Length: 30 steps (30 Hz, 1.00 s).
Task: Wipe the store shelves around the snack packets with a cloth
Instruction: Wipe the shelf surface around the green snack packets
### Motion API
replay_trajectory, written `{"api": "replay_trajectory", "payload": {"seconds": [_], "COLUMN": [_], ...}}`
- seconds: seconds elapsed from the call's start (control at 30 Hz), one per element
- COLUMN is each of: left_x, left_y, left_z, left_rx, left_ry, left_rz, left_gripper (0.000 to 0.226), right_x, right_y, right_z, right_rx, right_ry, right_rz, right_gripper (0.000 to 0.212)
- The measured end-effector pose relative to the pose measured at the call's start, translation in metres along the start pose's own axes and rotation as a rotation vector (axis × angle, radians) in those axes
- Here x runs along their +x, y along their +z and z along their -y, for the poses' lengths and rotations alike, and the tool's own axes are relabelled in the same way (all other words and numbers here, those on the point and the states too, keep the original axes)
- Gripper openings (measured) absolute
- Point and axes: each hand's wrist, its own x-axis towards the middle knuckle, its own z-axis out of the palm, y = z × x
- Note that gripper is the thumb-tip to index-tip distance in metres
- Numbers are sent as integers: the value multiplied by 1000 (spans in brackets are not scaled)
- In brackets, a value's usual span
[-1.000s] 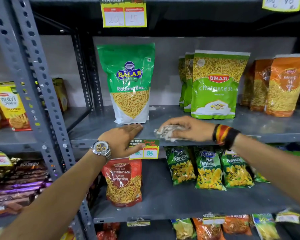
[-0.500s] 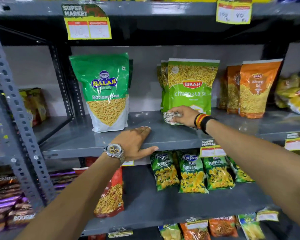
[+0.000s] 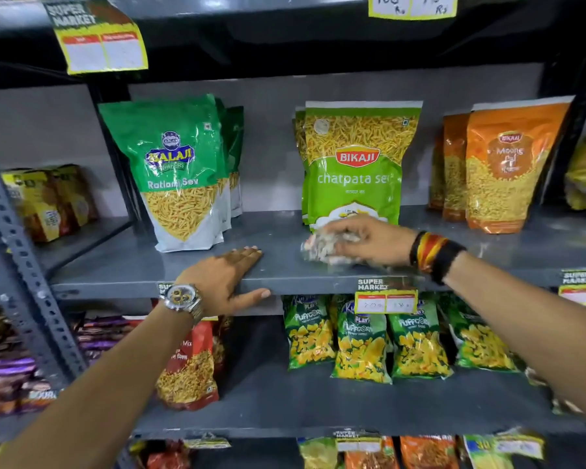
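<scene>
My right hand point(image 3: 369, 242) presses a crumpled pale cloth point(image 3: 322, 247) onto the grey metal shelf point(image 3: 274, 238), just in front of the light-green Bikaji Chatpata Sev packet point(image 3: 356, 157). My left hand point(image 3: 227, 280), with a wristwatch, lies flat on the shelf's front edge, fingers spread and thumb over the lip. A dark-green Balaji Ratlami Sev packet point(image 3: 180, 170) stands upright to the left of the cloth, with more of the same behind it. Orange Bikaji Moong packets point(image 3: 501, 170) stand to the right.
Price tags point(image 3: 386, 296) hang from the shelf lip. Below, Puffcorn packets point(image 3: 359, 340) and a red mix packet point(image 3: 190, 367) stand on a lower shelf. A perforated grey upright point(image 3: 24, 258) rises at left, with boxes point(image 3: 51, 201) beyond it. Another shelf point(image 3: 285, 25) overhangs above.
My right hand dragged the cloth from the shelf's front edge back to the Bikaji packet, then slightly forward again. My left hand stayed on the shelf edge. The camera moved closer.
</scene>
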Motion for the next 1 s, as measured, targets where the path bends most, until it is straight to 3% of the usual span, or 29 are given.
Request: {"api": "replay_trajectory", "payload": {"seconds": [0.1, 0.3, 0.4, 0.57, 0.77, 1.0], "left_x": [-2, -6, -6, -7, 0, 40], "left_y": [-4, -7, -7, -9, -17, -8], "left_z": [-3, -5, -4, -6, -29, -95], "left_rx": [5, 11, 8, 1, 11, -1], "left_ry": [-11, -69, -37, 1, 38, 41], "left_rz": [1, 7, -12, -22, -74, -23], "left_gripper": [98, 101, 99, 93, 89, 103], "right_x": [34, 102, 88, 2, -39, -2], "right_y": [-6, 53, 64, 40, -34, -26], "right_z": [-1, 5, 12, 33, 8, -37], "right_rx": [2, -105, -163, -106, -161, -176], "right_ry": [21, 142, 117, 62, 242, 268], "right_rz": [-194, -188, -164, 43, -251, -184], "right_gripper": [40, 38, 36, 36, 35, 41]}}
